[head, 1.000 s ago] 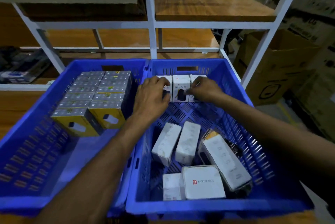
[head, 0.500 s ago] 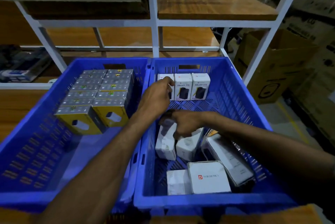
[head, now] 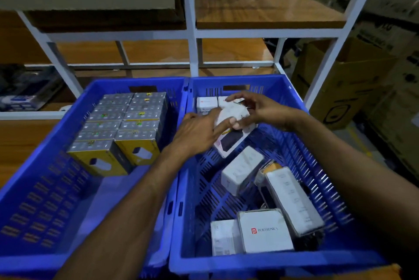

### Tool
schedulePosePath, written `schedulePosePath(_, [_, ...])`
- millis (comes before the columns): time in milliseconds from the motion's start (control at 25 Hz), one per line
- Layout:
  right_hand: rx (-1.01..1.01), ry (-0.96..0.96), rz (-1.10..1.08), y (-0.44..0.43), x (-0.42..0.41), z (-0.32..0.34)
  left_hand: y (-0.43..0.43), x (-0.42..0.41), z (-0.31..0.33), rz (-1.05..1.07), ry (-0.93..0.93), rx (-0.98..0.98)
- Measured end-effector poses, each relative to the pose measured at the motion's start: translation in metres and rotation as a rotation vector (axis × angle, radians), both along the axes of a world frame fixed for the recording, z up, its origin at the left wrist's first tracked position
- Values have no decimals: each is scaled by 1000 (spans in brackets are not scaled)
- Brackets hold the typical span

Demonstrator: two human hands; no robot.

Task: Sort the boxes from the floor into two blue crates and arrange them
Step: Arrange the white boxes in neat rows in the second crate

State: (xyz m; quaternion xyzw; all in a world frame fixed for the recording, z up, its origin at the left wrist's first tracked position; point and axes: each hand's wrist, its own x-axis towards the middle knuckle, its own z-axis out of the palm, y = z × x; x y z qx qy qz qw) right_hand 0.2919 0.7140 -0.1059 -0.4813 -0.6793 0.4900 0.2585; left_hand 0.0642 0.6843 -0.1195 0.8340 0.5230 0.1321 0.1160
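Two blue crates stand side by side: the left crate (head: 45,189) and the right crate (head: 283,261). In the left one, yellow and grey boxes (head: 120,125) are packed in two neat rows. My right hand (head: 256,111) grips a white box (head: 233,130) tilted above the far end of the right crate. My left hand (head: 199,132) touches that same box with its fingers from the left. Behind them a row of upright white boxes (head: 205,103) stands against the crate's far wall, partly hidden. Several loose white boxes (head: 265,232) lie near the crate's front.
A white metal rack with wooden shelves (head: 260,12) rises just behind the crates. A large cardboard carton (head: 340,89) sits on the floor at the right. Dark packages (head: 25,91) lie on the low shelf at far left.
My right hand picked a white box from the loose pile and carried it up toward the far row. My left hand drew back from the row to meet the box.
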Motion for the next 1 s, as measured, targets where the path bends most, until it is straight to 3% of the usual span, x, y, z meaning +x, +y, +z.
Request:
schedulePosePath(200, [-66,368,-132,3,-5,5,18,-4,-8,132,-563,-193])
schedulePosePath(320, [-61,412,-125,-1,-7,12,16,-5,-8,94,-624,-211])
schedulePosePath(440, [223,299,-171,-6,-7,15,13,-7,-6,21,-588,-126])
schedulePosePath(600, [1050,-165,-68,-16,-20,10,17,-10,-9,27,-695,124])
schedulePosePath(720, [1418,-398,-74,-21,-36,4,15,-9,-5,130,-691,324])
schedulePosePath(880, [1637,-468,-70,-22,-41,0,9,-8,0,168,-724,388])
schedulePosePath(1000, [1425,-295,-111,-26,-45,-1,18,-10,-3,135,-846,229])
